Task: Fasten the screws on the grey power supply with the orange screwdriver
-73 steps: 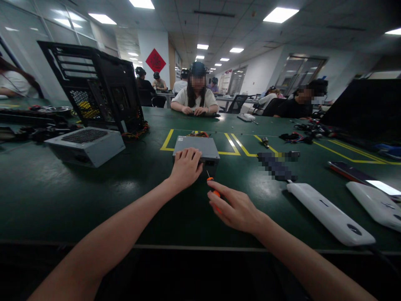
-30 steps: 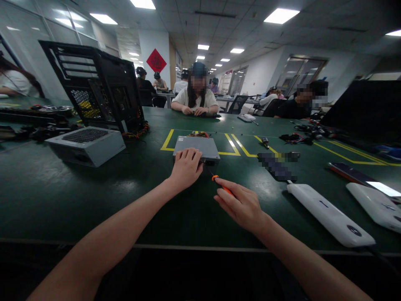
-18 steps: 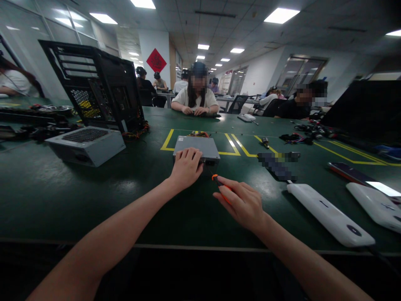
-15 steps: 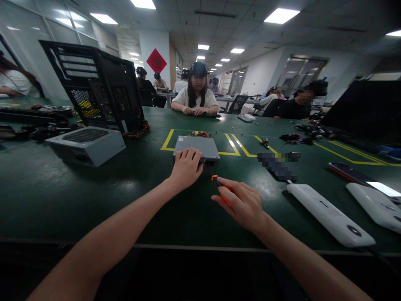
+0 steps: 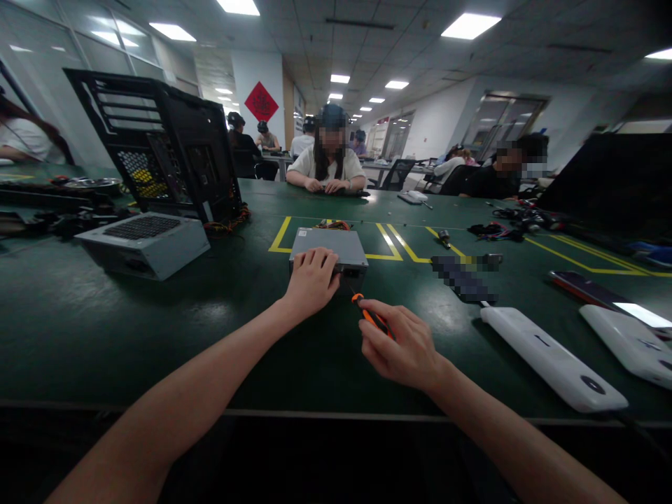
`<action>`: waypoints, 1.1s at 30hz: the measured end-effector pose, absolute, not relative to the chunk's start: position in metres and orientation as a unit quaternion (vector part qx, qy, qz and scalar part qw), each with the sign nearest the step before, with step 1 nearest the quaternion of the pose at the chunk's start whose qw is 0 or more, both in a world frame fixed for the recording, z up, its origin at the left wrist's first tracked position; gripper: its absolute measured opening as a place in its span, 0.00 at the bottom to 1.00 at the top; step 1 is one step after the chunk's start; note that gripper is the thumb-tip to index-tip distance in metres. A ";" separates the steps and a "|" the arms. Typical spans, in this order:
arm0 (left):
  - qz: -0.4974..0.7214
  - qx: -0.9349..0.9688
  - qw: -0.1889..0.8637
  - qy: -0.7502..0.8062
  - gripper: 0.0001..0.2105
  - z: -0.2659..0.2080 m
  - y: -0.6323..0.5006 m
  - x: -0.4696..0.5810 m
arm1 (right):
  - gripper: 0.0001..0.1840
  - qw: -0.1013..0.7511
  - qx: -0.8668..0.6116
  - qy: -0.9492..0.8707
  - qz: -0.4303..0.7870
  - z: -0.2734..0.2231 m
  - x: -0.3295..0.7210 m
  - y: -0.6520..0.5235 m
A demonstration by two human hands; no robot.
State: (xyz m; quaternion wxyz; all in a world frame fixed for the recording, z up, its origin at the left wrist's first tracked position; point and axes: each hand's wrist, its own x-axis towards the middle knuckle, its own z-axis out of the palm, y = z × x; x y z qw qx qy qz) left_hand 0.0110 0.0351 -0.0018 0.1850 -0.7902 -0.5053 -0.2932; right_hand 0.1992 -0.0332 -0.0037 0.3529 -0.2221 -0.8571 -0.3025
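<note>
At the far left edge a person's arm in a pale sleeve (image 5: 21, 143) rests at another bench. Next comes a black computer case (image 5: 157, 140), standing upright with its side open, with yellow and orange wires showing at its foot. Just in front of it lies a grey power supply (image 5: 144, 241) with a mesh grille on top, flat on the green desk (image 5: 105, 329).

Moving toward the middle, the left hand (image 5: 312, 283) lies palm down on the near end of a small grey metal box (image 5: 330, 248), fingers spread over its top edge, pressing on it rather than gripping it. The box sits at the near edge of a rectangle marked in yellow tape (image 5: 281, 234), with a bunch of coloured wires just behind it.

Just to the right of that, the right hand (image 5: 402, 343) is curled around an orange-handled screwdriver (image 5: 367, 315), whose tip points up and left toward the near right corner of the box; whether the tip touches the box I cannot tell.

Across the desk sits a person in a white top (image 5: 328, 164) with both hands on the surface. Further right lie a small screwdriver (image 5: 444, 238), a tangle of cables (image 5: 493, 229), a long white device (image 5: 551, 357) near the front edge, a phone (image 5: 582, 285) and a second white device (image 5: 630, 343). Another person in a dark top (image 5: 493, 178) sits at the far right.
</note>
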 end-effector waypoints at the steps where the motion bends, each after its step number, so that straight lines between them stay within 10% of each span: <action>1: -0.293 -0.790 0.184 -0.506 0.14 -0.002 0.035 0.011 | 0.08 0.353 -0.222 -0.858 -0.300 -0.005 0.200 -0.033; 33: -0.287 -0.789 0.198 -0.507 0.13 -0.002 0.035 0.012 | 0.12 0.378 -0.233 -0.849 -0.285 -0.005 0.201 -0.030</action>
